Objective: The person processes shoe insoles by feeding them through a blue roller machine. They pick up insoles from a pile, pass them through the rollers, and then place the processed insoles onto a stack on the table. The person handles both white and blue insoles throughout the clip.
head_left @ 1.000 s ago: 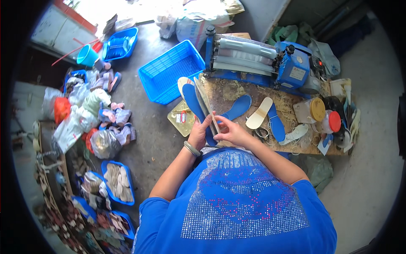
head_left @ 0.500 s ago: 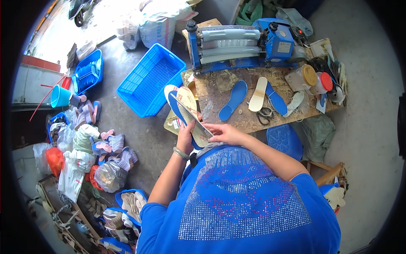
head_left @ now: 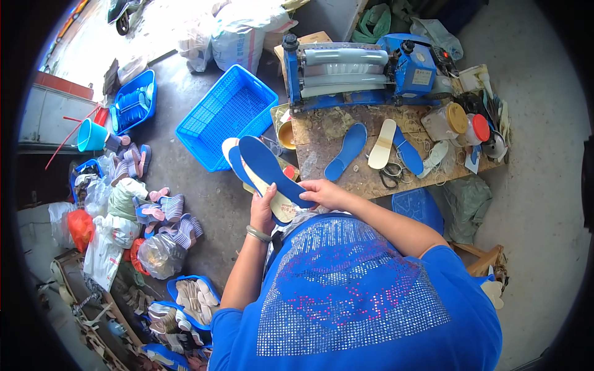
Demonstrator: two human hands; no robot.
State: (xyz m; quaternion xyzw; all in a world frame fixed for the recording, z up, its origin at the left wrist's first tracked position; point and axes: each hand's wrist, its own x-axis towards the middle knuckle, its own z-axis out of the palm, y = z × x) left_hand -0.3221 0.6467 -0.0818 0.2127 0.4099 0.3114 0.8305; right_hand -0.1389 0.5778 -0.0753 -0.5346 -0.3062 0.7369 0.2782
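Note:
In front of my body, my left hand (head_left: 263,211) is closed on a small bunch of shoe insoles, thumb on top. The uppermost is a blue insole (head_left: 267,166), blue face up, and my right hand (head_left: 323,193) pinches its narrower end. Beneath it lies a cream insole with print (head_left: 287,205), partly covered. Another blue insole's edge and a cream tip stick out at the left. On the wooden table beyond, a blue insole (head_left: 346,151) lies alone. Farther right, a cream insole (head_left: 382,144) lies beside another blue insole (head_left: 408,152).
A blue roller machine (head_left: 346,74) stands at the table's back. Jars with yellow and red lids (head_left: 447,122), scissors (head_left: 391,175) and loose string lie rightward. A blue plastic basket (head_left: 226,117) sits left of the table. Slippers (head_left: 176,210) and bags cover the floor at left.
The top insole, earlier tilted edge-on, has turned so its blue face shows. Both hands keep hold, and my right hand now grips its near end. The view has shifted slightly.

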